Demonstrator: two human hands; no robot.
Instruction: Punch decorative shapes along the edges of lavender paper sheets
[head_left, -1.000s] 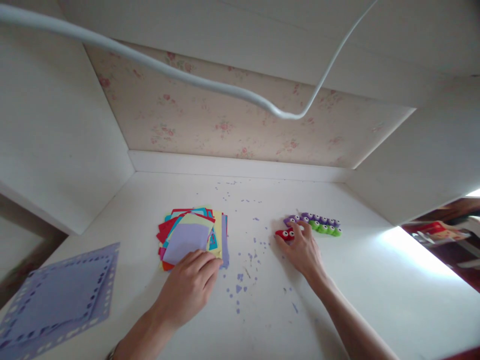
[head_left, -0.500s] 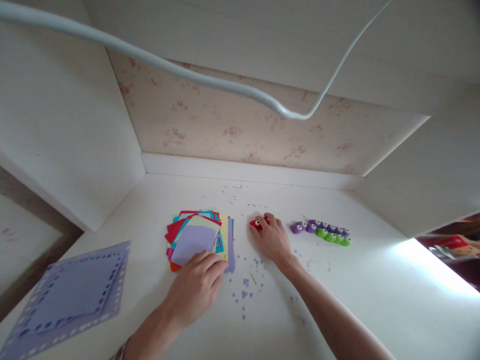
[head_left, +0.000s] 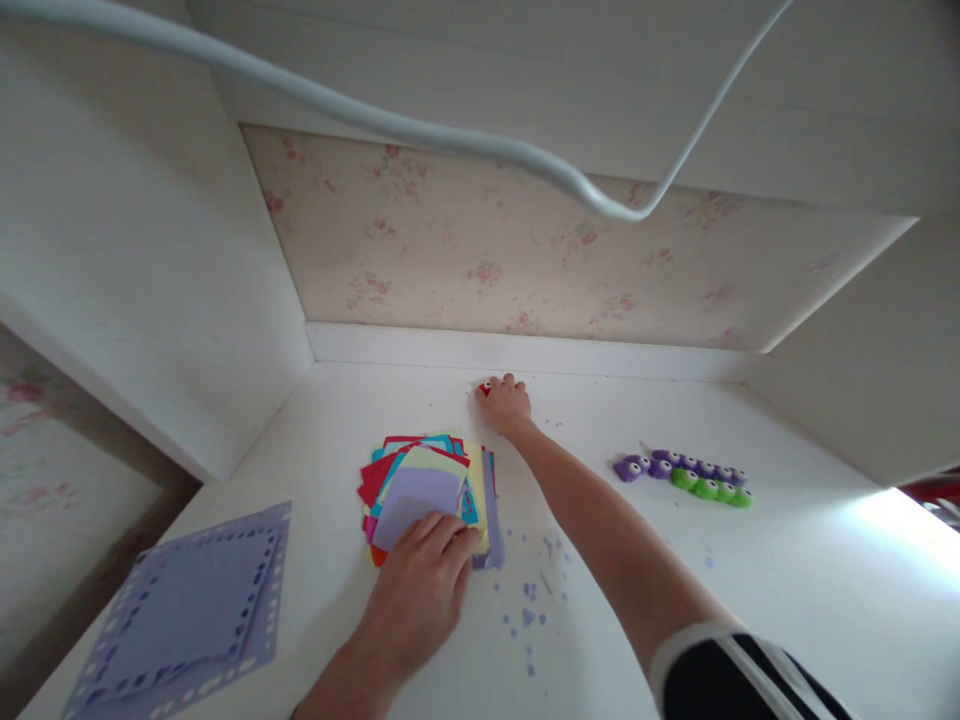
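Note:
My left hand (head_left: 421, 585) rests on a fanned stack of coloured paper (head_left: 414, 500), its fingers laid over the lower edge of the top lilac sheet. Close to the back ledge, my right hand (head_left: 508, 404) has its fingers wrapped over a red googly-eyed caterpillar toy (head_left: 484, 389). Most of that toy is hidden under the fingers. To the right lie a purple googly-eyed caterpillar toy (head_left: 628, 468) and a green one (head_left: 705, 487), side by side.
Lilac sheets with punched borders (head_left: 199, 590) lie at the left. Small punched paper bits (head_left: 529, 618) are scattered over the white tabletop (head_left: 592, 640). A white cable (head_left: 480, 145) hangs across the top. White side panels and a ledge (head_left: 525, 350) enclose the back.
My right hand has moved away from me and slightly left, taking the red toy to the back of the table. My left hand stays on the paper stack. The view has shifted slightly.

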